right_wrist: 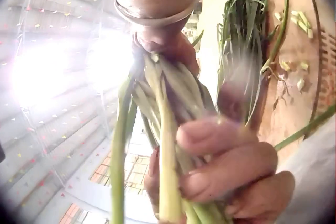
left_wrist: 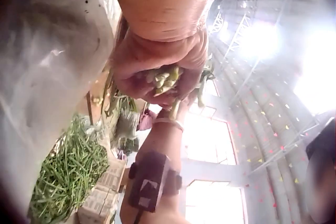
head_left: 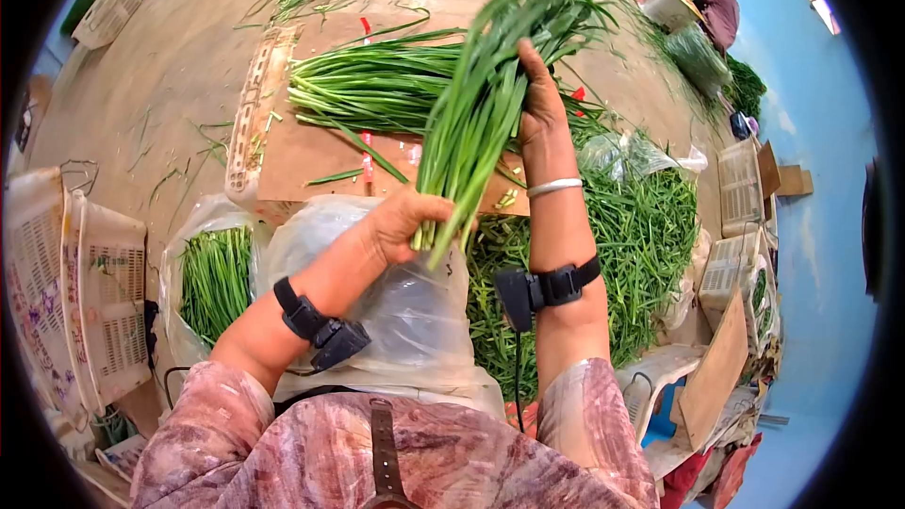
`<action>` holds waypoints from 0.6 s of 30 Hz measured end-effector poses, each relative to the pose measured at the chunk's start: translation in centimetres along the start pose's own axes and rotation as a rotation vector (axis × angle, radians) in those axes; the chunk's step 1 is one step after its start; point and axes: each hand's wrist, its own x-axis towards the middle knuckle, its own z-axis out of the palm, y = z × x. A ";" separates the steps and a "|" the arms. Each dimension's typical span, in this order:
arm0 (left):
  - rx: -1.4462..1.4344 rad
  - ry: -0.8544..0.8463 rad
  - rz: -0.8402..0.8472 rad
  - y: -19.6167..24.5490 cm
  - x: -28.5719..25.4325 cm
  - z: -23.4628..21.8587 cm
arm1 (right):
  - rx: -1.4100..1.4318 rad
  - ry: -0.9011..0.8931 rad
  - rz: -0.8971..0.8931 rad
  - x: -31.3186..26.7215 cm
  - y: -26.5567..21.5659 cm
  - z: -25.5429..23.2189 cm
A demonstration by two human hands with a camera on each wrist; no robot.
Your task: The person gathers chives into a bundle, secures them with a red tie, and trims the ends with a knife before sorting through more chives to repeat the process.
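In the head view a bunch of garlic chives (head_left: 481, 99) is held up at a slant between both hands, leaves away from the body and pale stem ends toward it. My left hand (head_left: 407, 220) grips the bunch near the stem ends; in the left wrist view the cut ends (left_wrist: 165, 81) show inside the curled fingers. My right hand (head_left: 544, 108) holds the leafy part higher up, thumb pointing up along its side, its other fingers hidden behind the leaves. Beneath, another pile of chives (head_left: 368, 85) lies across a brown board (head_left: 311, 168).
Loose green trimmings (head_left: 641, 254) are heaped at the right. A plastic-lined container of chives (head_left: 219, 273) stands left, near white crates (head_left: 113, 292). Clear plastic sheeting (head_left: 377, 320) covers the lap. Another person (head_left: 721, 14) is at the far right beside more greens.
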 end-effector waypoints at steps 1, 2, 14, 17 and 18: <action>-0.032 0.035 -0.014 0.2 0.6 -1.3 | -0.109 0.104 -0.017 0.5 0.2 -0.5; -0.061 0.069 -0.030 0.3 0.8 -2.1 | -0.218 0.208 -0.035 0.8 0.6 -1.2; -0.540 -0.113 -0.110 -0.7 1.9 -3.8 | -0.748 0.492 0.147 -5.3 1.2 -3.7; -0.578 -0.071 -0.072 -0.6 1.8 -2.5 | -1.186 0.478 0.154 -5.1 1.7 -4.6; -0.577 -0.071 -0.075 -0.7 1.8 -2.2 | -1.184 0.481 0.153 -4.8 1.8 -5.6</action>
